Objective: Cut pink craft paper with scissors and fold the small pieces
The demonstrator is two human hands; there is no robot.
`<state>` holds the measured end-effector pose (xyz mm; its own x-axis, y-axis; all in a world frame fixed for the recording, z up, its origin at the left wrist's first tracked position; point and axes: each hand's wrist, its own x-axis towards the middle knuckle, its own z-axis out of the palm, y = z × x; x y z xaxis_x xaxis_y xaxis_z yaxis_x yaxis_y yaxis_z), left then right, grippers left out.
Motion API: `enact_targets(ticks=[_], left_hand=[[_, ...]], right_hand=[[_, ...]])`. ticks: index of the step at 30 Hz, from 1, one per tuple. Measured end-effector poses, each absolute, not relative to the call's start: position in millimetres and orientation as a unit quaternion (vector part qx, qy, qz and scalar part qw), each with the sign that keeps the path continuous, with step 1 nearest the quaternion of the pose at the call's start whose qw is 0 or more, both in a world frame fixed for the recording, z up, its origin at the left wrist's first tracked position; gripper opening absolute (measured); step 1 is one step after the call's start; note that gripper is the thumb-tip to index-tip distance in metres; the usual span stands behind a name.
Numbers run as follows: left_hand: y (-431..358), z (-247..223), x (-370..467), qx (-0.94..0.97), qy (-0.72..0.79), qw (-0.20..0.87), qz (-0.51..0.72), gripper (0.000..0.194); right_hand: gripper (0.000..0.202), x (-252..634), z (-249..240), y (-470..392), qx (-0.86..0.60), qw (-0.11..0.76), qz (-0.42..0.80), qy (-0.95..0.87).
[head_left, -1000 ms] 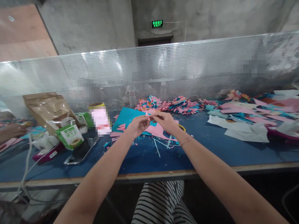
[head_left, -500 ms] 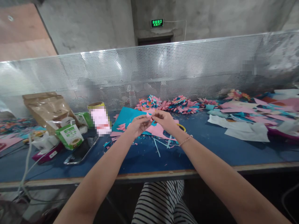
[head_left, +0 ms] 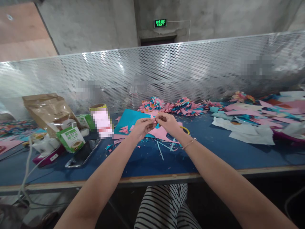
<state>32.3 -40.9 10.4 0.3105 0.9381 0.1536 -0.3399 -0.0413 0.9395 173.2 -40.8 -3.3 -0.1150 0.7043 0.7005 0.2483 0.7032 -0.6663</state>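
Observation:
Between the fingertips of both hands is a small piece of pink paper (head_left: 153, 119), held above the table. My left hand (head_left: 144, 127) pinches it from the left, and my right hand (head_left: 168, 123) pinches it from the right. Its exact folded shape is too small to make out. Beneath and behind my hands lie a blue paper sheet (head_left: 127, 120) and a larger pink paper sheet (head_left: 162, 135). A small cut pink paper piece (head_left: 124, 129) rests on the blue sheet. A yellow scissors handle (head_left: 185, 130) shows partly beside my right wrist.
Pink and blue paper flowers (head_left: 184, 106) line the perforated metal screen (head_left: 157, 70). Thin paper strips (head_left: 160, 150) litter the blue table (head_left: 147, 165). A phone (head_left: 83, 154), a green packet (head_left: 71, 139) and a brown paper bag (head_left: 49, 111) stand left; white paper sheets (head_left: 252, 136) lie right.
Both hands stay in nearly the same place, fingers shifting slightly on the pink paper piece, which has moved a little to the right. Nothing else on the table has visibly moved.

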Motion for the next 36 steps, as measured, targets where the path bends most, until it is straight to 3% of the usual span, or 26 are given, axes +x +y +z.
enact_targets(ticks=[15,36], left_hand=[[-38,9,29,0.514,0.260,0.638,0.511,0.004],[-36,12,24,0.482,0.250,0.703,0.459,0.001]], right_hand=[[0.014,175,-8,-41,-0.317,0.588,0.174,-0.724],[0.017,177,0,-53,-0.295,0.563,0.013,-0.772]])
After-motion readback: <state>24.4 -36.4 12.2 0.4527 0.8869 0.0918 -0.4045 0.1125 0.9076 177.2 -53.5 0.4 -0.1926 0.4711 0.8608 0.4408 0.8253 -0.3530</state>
